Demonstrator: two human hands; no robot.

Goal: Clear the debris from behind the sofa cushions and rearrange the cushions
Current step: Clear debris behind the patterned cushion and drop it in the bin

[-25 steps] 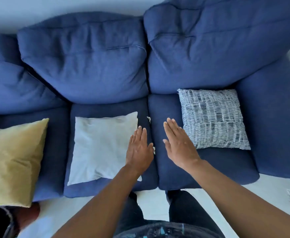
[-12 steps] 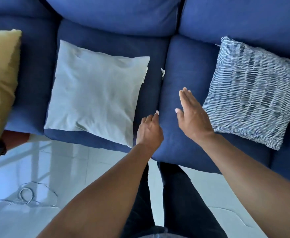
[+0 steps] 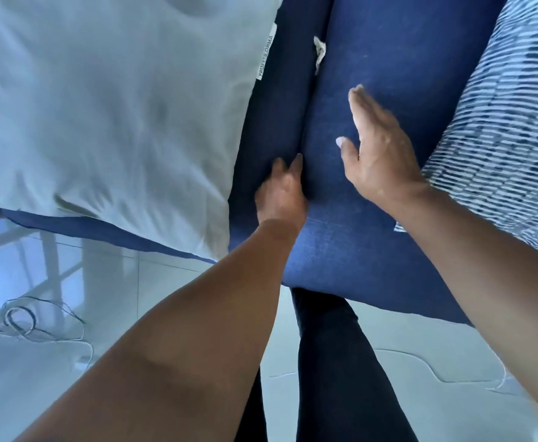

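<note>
My left hand point(image 3: 282, 189) presses into the gap between the two dark blue seat cushions point(image 3: 366, 237), fingers pointing forward; its thumb side is hidden in the crevice. My right hand point(image 3: 377, 154) lies flat with straight fingers on the right seat cushion. A white scrap of debris point(image 3: 319, 52) sticks out of the same gap, farther back from my left fingertips. A pale grey-green throw cushion point(image 3: 111, 113) lies on the left seat. A blue-and-white patterned throw cushion point(image 3: 503, 135) lies on the right seat, beside my right wrist.
White tiled floor point(image 3: 127, 314) runs along the sofa's front edge. Loose threads or wire point(image 3: 28, 317) lie on it at the left, and another thin strand point(image 3: 420, 362) at the right. My dark trouser legs point(image 3: 334, 362) stand against the sofa front.
The view has closed in on the seat gap. My left hand has pushed deeper into the crevice, and the small white bit at its fingertips no longer shows. My right hand stays flat.
</note>
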